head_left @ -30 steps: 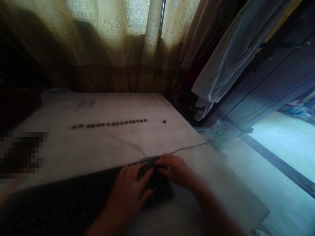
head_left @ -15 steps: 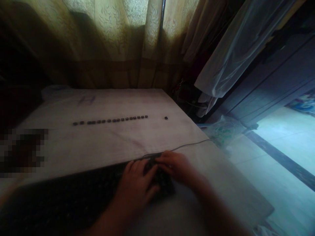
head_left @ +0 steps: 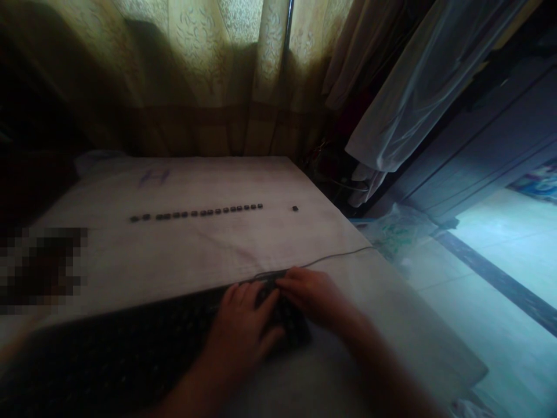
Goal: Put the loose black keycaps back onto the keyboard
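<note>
- Left hand [head_left: 241, 325] has shifted slightly toward the right hand [head_left: 311, 293] since a second ago; keyboard [head_left: 130, 339] looks unmoved on the table [head_left: 187, 249].
- Keyboard: near edge of table, long axis running left to right, right end angled away from the person (left end dark, keys barely readable).
- Left hand loosely open over keyboard's right part, thumb apart from fingers.
- Right hand's fingers bunched at far right corner; can't tell if gripping anything (blurry).
- Cable [head_left: 339, 255] runs right from behind the right hand.
- Row of small dark pieces [head_left: 210, 212] beyond, roughly parallel to keyboard; single piece [head_left: 295, 208] apart, right.
</note>
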Action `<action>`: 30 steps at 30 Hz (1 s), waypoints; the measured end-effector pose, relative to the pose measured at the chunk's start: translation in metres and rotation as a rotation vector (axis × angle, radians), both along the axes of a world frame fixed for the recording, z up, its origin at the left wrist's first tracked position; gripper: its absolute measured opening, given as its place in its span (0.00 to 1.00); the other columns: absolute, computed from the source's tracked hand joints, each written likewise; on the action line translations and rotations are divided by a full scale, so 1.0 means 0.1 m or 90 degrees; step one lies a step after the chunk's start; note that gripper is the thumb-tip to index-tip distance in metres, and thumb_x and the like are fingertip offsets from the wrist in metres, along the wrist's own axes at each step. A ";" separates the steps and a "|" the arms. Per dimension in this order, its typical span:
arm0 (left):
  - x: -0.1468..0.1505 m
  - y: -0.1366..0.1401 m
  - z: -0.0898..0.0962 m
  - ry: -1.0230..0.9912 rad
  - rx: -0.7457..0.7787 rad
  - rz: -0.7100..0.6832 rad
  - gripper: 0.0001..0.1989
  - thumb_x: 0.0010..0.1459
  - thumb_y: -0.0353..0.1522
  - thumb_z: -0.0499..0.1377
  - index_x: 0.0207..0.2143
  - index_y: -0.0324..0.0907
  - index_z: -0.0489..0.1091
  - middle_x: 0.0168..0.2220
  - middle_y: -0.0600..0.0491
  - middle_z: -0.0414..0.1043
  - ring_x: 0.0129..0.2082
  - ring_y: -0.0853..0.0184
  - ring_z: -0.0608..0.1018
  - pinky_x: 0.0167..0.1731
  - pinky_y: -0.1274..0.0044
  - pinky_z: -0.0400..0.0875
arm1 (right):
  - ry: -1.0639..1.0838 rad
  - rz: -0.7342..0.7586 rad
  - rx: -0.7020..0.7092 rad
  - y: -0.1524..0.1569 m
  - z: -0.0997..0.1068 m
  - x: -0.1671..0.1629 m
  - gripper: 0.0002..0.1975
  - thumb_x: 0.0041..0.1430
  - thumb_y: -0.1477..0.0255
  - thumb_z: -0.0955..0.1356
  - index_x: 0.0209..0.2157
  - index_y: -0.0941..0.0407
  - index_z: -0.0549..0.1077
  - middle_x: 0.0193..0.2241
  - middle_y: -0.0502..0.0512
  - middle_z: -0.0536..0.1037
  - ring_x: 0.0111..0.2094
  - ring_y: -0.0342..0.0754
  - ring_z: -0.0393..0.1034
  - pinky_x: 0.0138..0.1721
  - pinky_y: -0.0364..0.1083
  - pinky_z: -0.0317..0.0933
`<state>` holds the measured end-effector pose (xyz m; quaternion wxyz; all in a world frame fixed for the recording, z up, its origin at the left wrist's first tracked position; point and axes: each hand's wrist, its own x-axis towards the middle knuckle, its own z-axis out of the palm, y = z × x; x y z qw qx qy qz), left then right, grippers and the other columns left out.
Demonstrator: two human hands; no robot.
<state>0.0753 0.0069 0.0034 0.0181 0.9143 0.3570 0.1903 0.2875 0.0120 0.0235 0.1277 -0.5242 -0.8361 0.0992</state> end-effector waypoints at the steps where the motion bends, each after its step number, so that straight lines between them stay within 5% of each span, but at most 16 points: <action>1: 0.00 0.00 0.00 -0.002 -0.001 -0.001 0.23 0.59 0.39 0.60 0.56 0.45 0.67 0.53 0.44 0.69 0.50 0.52 0.71 0.51 0.57 0.67 | 0.001 0.000 0.003 0.00 -0.01 0.00 0.11 0.65 0.71 0.65 0.46 0.53 0.78 0.37 0.56 0.78 0.33 0.46 0.72 0.34 0.43 0.62; 30: 0.00 -0.02 -0.01 -0.013 -0.016 0.001 0.23 0.58 0.37 0.61 0.56 0.46 0.68 0.53 0.44 0.68 0.51 0.51 0.70 0.50 0.56 0.67 | 0.061 -0.012 -0.046 0.00 -0.02 -0.01 0.09 0.63 0.73 0.67 0.43 0.52 0.79 0.34 0.53 0.77 0.33 0.45 0.71 0.35 0.42 0.61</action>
